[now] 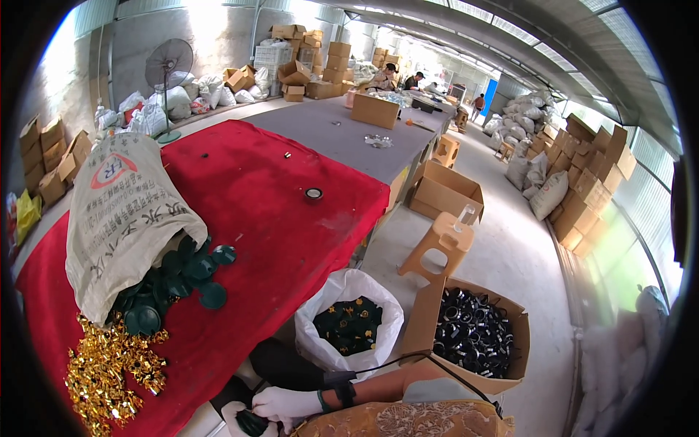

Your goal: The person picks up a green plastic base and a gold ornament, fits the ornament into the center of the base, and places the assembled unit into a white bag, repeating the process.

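At the lower edge, my left hand (231,416) in a white glove holds a dark green round cap (251,423). My right hand (282,402), also gloved, meets it from the right with fingers bent in against the cap; whether a small part is pinched there is hidden. Left of them on the red cloth (291,247) lies a heap of shiny gold pieces (109,371). Dark green caps (178,280) spill beside it from the mouth of a printed white woven sack (127,211). A white bag (393,309) of green caps with gold pieces stands beyond my right arm.
A cardboard box (518,349) full of black rings stands right of the bag, with a tan plastic stool (440,244) and an opened box (451,191) behind. A black roll (313,194) lies on the cloth. Other people (413,80) sit at the table's far end.
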A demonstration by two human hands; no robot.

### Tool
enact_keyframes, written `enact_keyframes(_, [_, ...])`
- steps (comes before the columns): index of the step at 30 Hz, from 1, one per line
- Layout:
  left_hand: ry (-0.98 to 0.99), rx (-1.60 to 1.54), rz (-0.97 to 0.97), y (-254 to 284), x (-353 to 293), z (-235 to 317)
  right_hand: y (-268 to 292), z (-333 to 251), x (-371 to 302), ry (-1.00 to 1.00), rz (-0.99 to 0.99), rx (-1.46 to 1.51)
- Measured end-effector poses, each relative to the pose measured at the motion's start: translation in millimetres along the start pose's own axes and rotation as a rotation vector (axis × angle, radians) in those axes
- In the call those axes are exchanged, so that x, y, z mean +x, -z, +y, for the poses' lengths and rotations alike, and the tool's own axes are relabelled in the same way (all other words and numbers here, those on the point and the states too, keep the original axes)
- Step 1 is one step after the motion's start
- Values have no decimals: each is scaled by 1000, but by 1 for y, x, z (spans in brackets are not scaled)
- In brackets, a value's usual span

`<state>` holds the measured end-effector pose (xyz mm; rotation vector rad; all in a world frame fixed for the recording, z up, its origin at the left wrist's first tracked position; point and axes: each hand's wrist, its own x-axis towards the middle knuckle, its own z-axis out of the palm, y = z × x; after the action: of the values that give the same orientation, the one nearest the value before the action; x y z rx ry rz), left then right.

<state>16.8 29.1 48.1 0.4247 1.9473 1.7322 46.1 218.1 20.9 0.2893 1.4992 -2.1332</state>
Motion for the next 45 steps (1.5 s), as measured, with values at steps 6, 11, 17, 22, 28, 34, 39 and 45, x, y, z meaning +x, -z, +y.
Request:
enact_keyframes(6, [-478,374,-17,-13,8,18,50,33,21,252,-91,-443])
enact_keyframes(11, [304,-710,-111,6,4,22,8,-16,-9,432,137,-1067])
enact_keyframes(17, [321,-634,-139,3,-2,29,11,18,6,437,131,-811])
enact_keyframes(22, [-316,277,-66,-1,13,-21,12,-8,-3,-130,-22,155])
enact_keyframes(28, [15,-212,-91,-6,10,32,16,-7,-3,429,194,-945])
enact_keyframes(34, [344,-607,-157,-4,6,36,25,24,4,572,161,-982])
enact_keyframes(39, [-16,-226,-104,-2,3,-21,20,13,8,-208,-71,265])
enact_keyframes(45, [-104,20,-77,-12,12,0,37,23,14,948,125,-1197])
